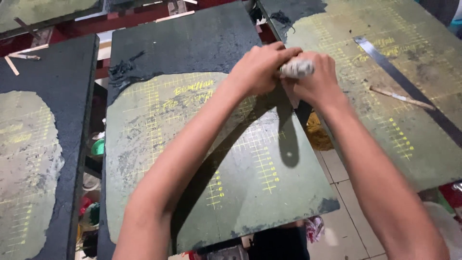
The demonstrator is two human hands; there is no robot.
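- Three flat green boards fill the workshop view, each a worn printing surface (pixel 202 159) with yellow grid marks and dark ink crusted around the edges; red framing shows in the gaps between them, and pale floor tiles (pixel 344 192) lie below the middle and right boards.
- On the right board (pixel 385 96) a long metal ruler (pixel 409 86) runs diagonally, with a thin wooden stick (pixel 402 97) lying just beside it (both well apart from the hands).
- Both forearms reach in from the bottom of the frame and meet above the upper right corner of the middle board.
- Left hand (pixel 260 67): fingers curled tight over one end of a small whitish wad (pixel 297 69), which looks like a cloth or a roll of tape; I cannot tell which.
- Right hand (pixel 315 79): fingers wrapped closed around the other end, so the wad sits pinched between the two fists, held in the air above the board's edge rather than resting on it.
- Loose sticks (pixel 12 65) lie at the far left, near the red frame.
- Risks, as I judge them: the wad is small and held over the gap between boards, so a slipping grip could drop it to the floor; if it is being twisted or pulled apart, a sudden give could jerk a hand onto the inky margin and smear the clean green area.
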